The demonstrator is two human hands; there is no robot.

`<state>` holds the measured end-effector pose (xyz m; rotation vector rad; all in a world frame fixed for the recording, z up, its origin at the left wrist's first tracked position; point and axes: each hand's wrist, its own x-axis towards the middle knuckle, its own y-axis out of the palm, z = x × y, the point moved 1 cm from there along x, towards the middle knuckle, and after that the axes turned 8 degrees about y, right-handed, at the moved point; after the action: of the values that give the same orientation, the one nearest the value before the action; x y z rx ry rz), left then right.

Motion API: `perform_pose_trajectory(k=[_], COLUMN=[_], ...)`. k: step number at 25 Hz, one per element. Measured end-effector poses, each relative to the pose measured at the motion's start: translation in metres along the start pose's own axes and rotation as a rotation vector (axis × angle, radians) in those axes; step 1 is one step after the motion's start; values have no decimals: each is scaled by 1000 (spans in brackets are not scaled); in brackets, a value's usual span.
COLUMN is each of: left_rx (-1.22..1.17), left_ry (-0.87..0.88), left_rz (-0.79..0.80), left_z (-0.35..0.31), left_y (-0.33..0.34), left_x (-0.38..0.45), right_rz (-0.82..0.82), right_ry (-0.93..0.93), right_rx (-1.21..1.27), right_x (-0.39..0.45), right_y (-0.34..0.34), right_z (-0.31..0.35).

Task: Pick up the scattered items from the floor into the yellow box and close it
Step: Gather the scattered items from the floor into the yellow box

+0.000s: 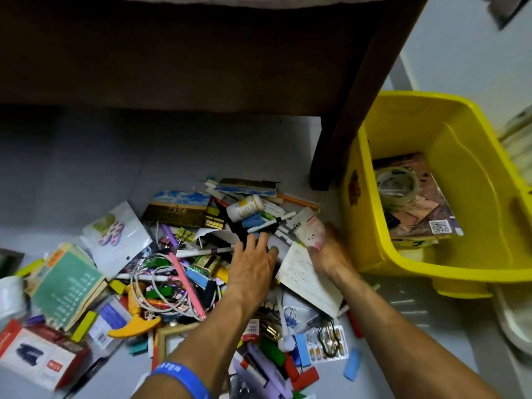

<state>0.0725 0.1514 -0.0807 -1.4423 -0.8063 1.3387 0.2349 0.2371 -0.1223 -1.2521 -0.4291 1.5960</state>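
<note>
A pile [207, 272] of small items is spread over the grey floor [86, 180], filling the lower left and centre of the view. The yellow box [489, 254] is seen at about 3 o'clock from the pile, just beside a dark furniture leg [345, 125]. The box is open, and its long axis runs from roughly 11 o'clock to 5 o'clock. A tape roll [397, 182] and printed booklets [423, 214] are seen lying in its bottom.

The left hand [253, 263] is laid flat on the middle of the pile, fingers straight and spread, pointing toward 12 o'clock; nothing is grasped by it. A blue wristband [181, 378] is worn on that forearm. The right hand [325, 249] is placed at the pile's 3 o'clock edge, between the pile and the box. A small white-and-pink packet [311, 228] is held by its fingers, though the grip is blurred.

A white sheet [308, 277] is seen between the two hands, its long axis running from 11 o'clock to 5 o'clock. A white bottle [244, 208] is lying on its side at the pile's 12 o'clock end, pointed toward 2 o'clock. A pink pencil [187, 286] is lying at 9 o'clock from the left hand, running from 11 o'clock to 5 o'clock. A green book [66, 286] is placed at the pile's 9 o'clock side.
</note>
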Motion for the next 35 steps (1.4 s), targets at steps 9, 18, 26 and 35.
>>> perform_pose_trajectory(k=[9,18,26,35], left_rx=[-820,-1524,-1558,-1490], left_ry=[-365,-132,-334,-590], left_rz=[-161,-494,-466,-198], left_z=[10,-73,-65,-64], left_y=[0,-160,-142,4], left_x=[-64,-60,-55,-88], right_rz=[-73,-600,-507,194], right_ry=[-17,-181,-297,-220], right_rx=[413,945,372,-418], right_x=[-92,-173,-182,-173], right_y=[-3,-191,-179,25], right_z=[-17,-32,-52,-89])
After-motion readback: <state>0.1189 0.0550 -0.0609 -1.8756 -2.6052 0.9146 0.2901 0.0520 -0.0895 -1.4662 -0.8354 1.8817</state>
